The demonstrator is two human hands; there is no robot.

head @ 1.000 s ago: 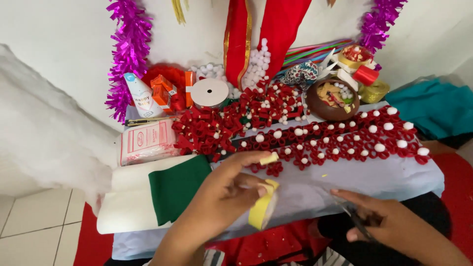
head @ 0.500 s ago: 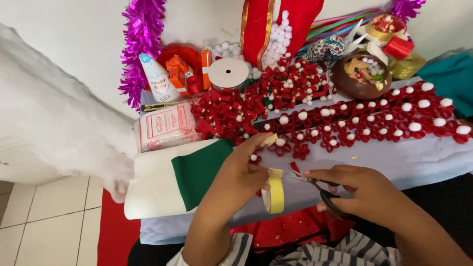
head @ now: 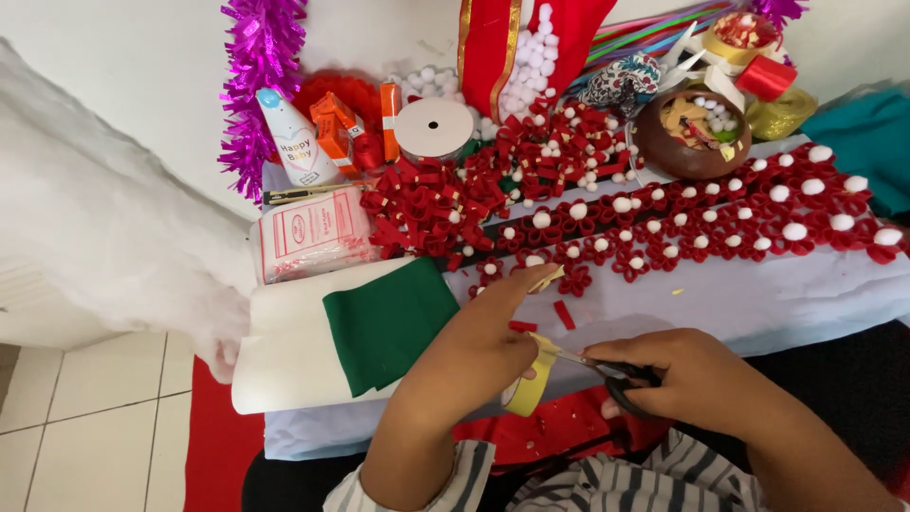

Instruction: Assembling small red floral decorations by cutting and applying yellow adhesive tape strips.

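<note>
The left hand (head: 479, 346) pinches a yellow strip (head: 536, 379). The right hand (head: 687, 379) grips scissors (head: 607, 368), blades on the strip. Red flowers (head: 664, 223) lie just beyond both hands.

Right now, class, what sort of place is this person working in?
Probably a home craft table for party decorations: red flowers with white pompoms, purple tinsel, and scissors in the right hand cutting yellow tape.

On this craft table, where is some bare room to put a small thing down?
The pale cloth is bare to the right, between the rows of red flowers with white pompoms and the table's near edge. The green felt also has a flat bare top. The back is crowded: red pieces, the white ribbon spool and the brown bowl.
</note>
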